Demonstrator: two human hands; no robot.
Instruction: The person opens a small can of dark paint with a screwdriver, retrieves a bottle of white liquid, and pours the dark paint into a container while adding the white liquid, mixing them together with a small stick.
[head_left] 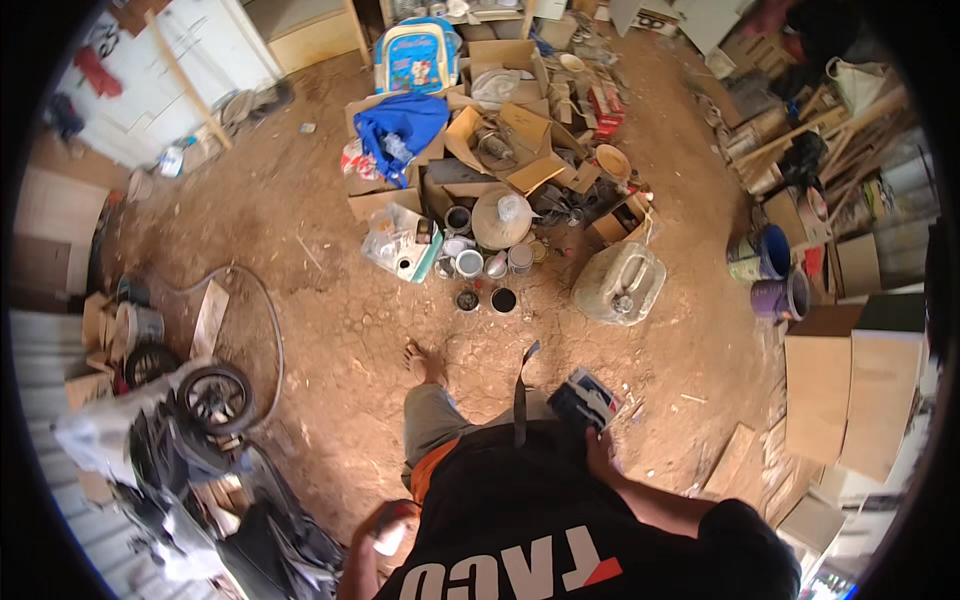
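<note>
My right hand (600,452) is closed on the lower edge of a dark blue and white package (585,400) with a touch of red, held beside my right thigh. What the package contains cannot be made out. Low at my left side, my left hand (385,518) is curled around a small white object (391,540), whose kind is unclear. A dark strap (520,400) hangs in front of my black shirt. Ahead of my bare foot (428,364), two small open cans (503,300) stand on the dirt floor.
Paint cans (468,263), a round-lidded tub (502,220) and open cardboard boxes (520,140) are heaped ahead. Right of them stands a cloudy jerrycan (620,283). Buckets (780,296) and boards (850,385) line the right side. A motorbike (215,400) and hose (278,340) occupy the left.
</note>
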